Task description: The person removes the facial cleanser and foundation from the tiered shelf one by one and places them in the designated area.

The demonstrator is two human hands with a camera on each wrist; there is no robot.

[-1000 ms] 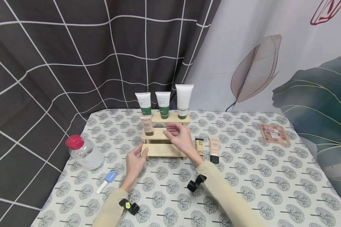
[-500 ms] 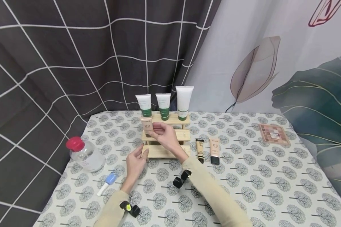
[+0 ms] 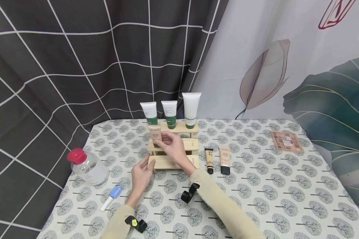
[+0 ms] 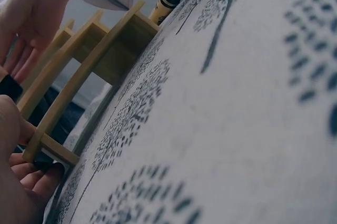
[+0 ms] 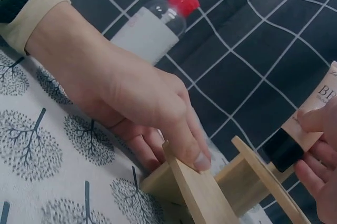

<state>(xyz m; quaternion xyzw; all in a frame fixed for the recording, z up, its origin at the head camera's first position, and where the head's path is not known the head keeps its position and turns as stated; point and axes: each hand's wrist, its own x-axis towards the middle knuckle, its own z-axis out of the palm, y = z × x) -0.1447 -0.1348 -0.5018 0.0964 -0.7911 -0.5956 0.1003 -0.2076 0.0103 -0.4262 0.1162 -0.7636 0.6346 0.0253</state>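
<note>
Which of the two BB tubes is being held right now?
The BB tube at the wooden rack, pinched by your right hand; the other BB tube lies untouched on the tablecloth.

Black wrist cameras [image 3: 190, 193] top beige sleeves [image 3: 224, 203].

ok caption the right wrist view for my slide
Left hand grips the end of a tiered wooden stand; right hand holds a dark-capped BB tube; red-capped bottle behind.

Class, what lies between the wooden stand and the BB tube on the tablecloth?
In the head view, a yellow tube lies between the stand and that BB tube, with cloth showing on either side.
</note>
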